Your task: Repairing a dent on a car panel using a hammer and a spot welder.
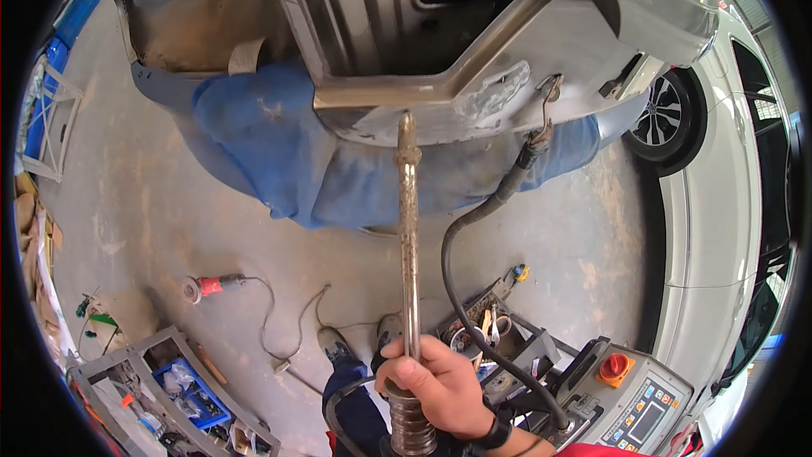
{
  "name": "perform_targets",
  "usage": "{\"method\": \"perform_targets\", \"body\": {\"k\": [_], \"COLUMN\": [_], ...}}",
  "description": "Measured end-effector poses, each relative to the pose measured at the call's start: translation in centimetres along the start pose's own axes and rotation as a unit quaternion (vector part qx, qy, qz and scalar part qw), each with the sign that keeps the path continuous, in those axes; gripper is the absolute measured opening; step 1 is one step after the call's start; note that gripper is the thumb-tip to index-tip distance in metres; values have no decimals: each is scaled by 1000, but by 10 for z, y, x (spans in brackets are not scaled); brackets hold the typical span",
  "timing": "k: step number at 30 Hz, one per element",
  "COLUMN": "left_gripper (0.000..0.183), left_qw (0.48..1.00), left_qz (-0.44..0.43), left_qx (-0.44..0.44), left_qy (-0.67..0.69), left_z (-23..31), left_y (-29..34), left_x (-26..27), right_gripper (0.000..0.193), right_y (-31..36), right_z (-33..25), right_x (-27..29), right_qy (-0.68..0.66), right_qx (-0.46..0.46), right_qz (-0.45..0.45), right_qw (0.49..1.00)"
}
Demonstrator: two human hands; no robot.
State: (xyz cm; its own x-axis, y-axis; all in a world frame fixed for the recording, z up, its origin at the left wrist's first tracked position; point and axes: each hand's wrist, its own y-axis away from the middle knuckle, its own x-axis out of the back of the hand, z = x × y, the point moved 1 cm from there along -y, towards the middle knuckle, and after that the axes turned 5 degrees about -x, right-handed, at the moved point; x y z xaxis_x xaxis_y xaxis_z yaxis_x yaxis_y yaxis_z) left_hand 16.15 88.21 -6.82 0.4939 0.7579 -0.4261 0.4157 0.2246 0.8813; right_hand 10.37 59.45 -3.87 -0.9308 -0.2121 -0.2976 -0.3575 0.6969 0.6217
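A right hand point(440, 385) holds a steel rod point(410, 254), fingers wrapped closed around its lower shaft, just above a ribbed metal grip point(412, 425) at bottom center; the state of the left hand's fingers cannot be told. The rod's tip reaches the lower edge of a scuffed, partly bare metal panel point(381, 125), top center, though contact is hard to judge. Blue cloth point(262, 152) covers the area beneath, above a stained gray workshop floor point(144, 203). Counted around the room: one thick black cable point(448, 258), center right; two shoes point(335, 344), bottom center; one red grinder point(222, 283) and one gray cart point(173, 343), lower left; one control unit point(647, 402), lower right; one white car point(710, 203), far right.
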Motion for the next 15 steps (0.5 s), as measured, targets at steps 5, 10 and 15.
{"method": "perform_targets", "body": {"k": [5, 10, 15], "left_gripper": [31, 33, 37], "left_qw": [998, 998, 964], "left_qz": [-28, -47, -82], "left_qx": [-49, -23, -64], "left_qy": [-34, -29, -243], "left_z": [2, 12, 12], "left_y": [-6, -4, -6], "left_x": [3, 2, 13], "right_gripper": [30, 28, 15], "right_y": [-18, -13, 6], "right_z": [8, 4, -17], "right_x": [17, 7, -22], "right_qy": [-229, -59, 240], "right_qx": [-24, -48, 128], "right_qz": [-187, -63, 184], "right_qw": [955, 995, 945]}}
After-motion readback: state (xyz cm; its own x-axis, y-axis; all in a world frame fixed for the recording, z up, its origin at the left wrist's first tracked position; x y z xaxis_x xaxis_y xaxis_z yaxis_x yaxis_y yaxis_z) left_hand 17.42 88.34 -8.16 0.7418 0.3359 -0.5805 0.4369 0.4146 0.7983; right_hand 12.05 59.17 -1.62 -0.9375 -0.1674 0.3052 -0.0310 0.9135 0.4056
